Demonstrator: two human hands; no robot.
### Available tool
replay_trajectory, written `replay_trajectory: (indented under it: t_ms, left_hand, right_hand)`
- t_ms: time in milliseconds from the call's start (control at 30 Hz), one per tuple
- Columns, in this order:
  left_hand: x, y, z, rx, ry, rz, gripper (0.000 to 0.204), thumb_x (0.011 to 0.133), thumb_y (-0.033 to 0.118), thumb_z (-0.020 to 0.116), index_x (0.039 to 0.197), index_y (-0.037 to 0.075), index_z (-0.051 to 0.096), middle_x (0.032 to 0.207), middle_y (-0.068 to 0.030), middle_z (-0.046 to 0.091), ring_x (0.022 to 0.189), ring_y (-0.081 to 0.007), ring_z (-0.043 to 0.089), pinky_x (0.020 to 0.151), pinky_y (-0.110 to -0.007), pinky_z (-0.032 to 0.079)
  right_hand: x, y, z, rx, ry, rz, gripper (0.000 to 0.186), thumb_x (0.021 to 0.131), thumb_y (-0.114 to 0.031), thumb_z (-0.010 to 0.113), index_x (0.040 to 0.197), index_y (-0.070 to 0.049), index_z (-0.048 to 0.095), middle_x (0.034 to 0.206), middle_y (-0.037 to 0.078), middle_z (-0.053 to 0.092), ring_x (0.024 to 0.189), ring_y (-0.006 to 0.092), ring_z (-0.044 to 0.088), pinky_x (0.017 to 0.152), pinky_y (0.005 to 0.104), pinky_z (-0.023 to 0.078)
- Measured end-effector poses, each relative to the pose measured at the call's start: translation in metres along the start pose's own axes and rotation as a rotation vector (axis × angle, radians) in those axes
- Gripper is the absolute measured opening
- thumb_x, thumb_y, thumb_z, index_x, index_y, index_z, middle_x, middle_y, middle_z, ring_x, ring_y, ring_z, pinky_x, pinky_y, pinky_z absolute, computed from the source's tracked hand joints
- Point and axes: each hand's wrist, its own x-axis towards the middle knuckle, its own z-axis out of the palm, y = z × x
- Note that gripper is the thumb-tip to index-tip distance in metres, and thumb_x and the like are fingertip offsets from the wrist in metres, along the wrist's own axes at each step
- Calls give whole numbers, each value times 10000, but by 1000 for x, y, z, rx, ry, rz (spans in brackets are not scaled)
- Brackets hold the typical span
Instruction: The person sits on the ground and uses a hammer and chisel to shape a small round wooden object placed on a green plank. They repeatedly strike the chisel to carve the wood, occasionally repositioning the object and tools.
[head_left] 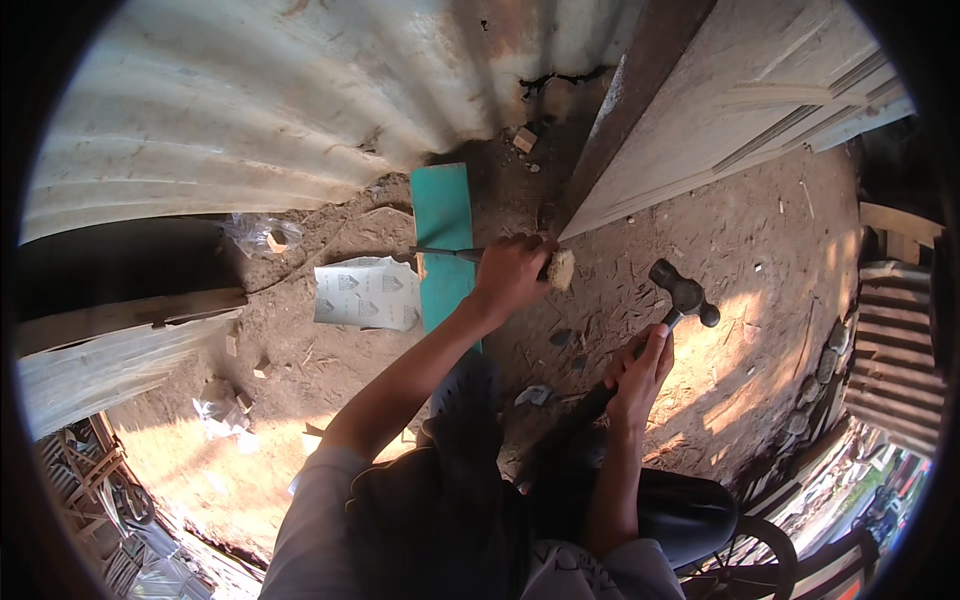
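My left hand is wrapped round a chisel, whose dark metal shaft points left across a teal board. Past my fist, on the right, the chisel's pale, frayed handle end sticks out. I cannot tell whether the blade touches the board. My right hand grips the handle of a ball-peen hammer, its dark metal head held up to the right of the chisel, apart from it. A printed whitish sheet lies just left of the teal board.
Corrugated metal sheeting rises at the far side. A wooden panelled door leans in from the far right. Small wood blocks and clear plastic lie on the dirt floor. A spoked wheel stands at lower right.
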Motion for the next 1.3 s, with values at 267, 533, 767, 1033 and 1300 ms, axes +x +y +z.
replay_trajectory:
  t_ms: [267, 533, 767, 1033, 1300]
  left_hand:
    - [-4, 17, 7, -19, -93, 35, 397, 603, 149, 756, 978, 97, 637, 808, -51, 647, 805, -236, 644, 710, -389, 512]
    - [0, 26, 7, -98, -75, 52, 373, 606, 114, 712, 966, 86, 621, 794, -65, 628, 808, -251, 635, 699, -395, 504]
    - [-1, -1, 10, -24, 47, -98, 418, 585, 123, 729, 988, 71, 631, 825, -87, 640, 810, -279, 632, 693, -400, 502]
    - [-5, 13, 6, 2, -48, -74, 428, 590, 123, 731, 1003, 84, 628, 851, -90, 644, 814, -271, 641, 685, -392, 507]
    - [10, 29, 3, -79, -6, -37, 339, 614, 113, 710, 938, 81, 616, 810, -84, 631, 784, -276, 644, 670, -397, 511]
  right_hand:
    - [2, 4, -10, -25, -28, 6, 349, 1010, -450, 420, 861, -134, 421, 559, -29, 290, 403, 65, 251, 365, 235, 235]
    - [3, 7, -9, -66, -90, -31, 347, 1017, -443, 405, 863, -132, 420, 556, -30, 293, 395, 63, 265, 357, 235, 240]
    - [2, 2, -11, -83, -31, -81, 363, 1014, -457, 410, 865, -125, 419, 552, -29, 292, 396, 60, 258, 356, 232, 236]
    - [0, 0, -7, -53, -37, -95, 369, 1014, -453, 411, 845, -125, 415, 562, -30, 284, 409, 59, 258, 360, 228, 231]
    - [-2, 2, -6, -56, -51, -80, 356, 1020, -437, 404, 847, -126, 418, 563, -29, 281, 408, 62, 255, 363, 232, 235]
